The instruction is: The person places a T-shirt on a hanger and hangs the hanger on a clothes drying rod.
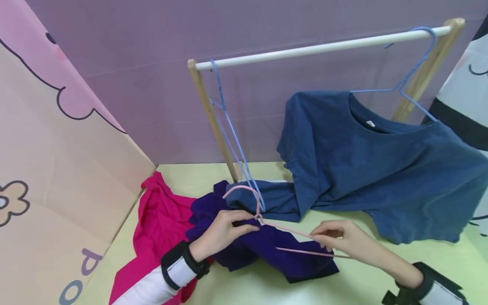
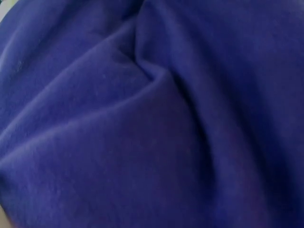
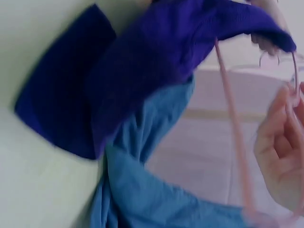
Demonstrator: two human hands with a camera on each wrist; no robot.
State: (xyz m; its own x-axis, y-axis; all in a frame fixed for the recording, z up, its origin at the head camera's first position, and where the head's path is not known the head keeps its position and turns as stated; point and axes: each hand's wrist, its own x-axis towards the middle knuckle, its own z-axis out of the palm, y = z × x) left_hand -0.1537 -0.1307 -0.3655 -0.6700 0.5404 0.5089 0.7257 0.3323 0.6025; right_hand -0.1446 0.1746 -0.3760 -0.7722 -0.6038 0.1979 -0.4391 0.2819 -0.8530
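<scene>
"Starting with the biggest, what have we got?"

"A pale yellow-green tabletop (image 1: 343, 290), and standing on it a clothes rack (image 1: 316, 49) with a white bar between wooden posts."

"And the clothes?"

"A blue T-shirt (image 1: 366, 169) hangs towards the rack's right end, its lower part reaching the tabletop. Left of the rack lies a bright pink garment (image 1: 164, 224), crumpled. Just beside that, in front of the rack's left post, is a bunched purple garment (image 1: 267, 245)."

"Anything smaller?"

"Two blue hangers (image 1: 232, 129) hook over the rack's bar, one at each end; the right one carries the T-shirt. In front of the rack, a pink hanger (image 1: 286, 229) sits partly inside the purple garment, hook upward."

"Where are the hands?"

"Both in front of the rack. The right hand (image 1: 343, 239) pinches the pink hanger's sloping arm. The left hand (image 1: 225, 233) has its grip on the purple garment near the hook's base; its wrist view is blurred cloth, so I can't tell whether it touches the hanger too."
</scene>
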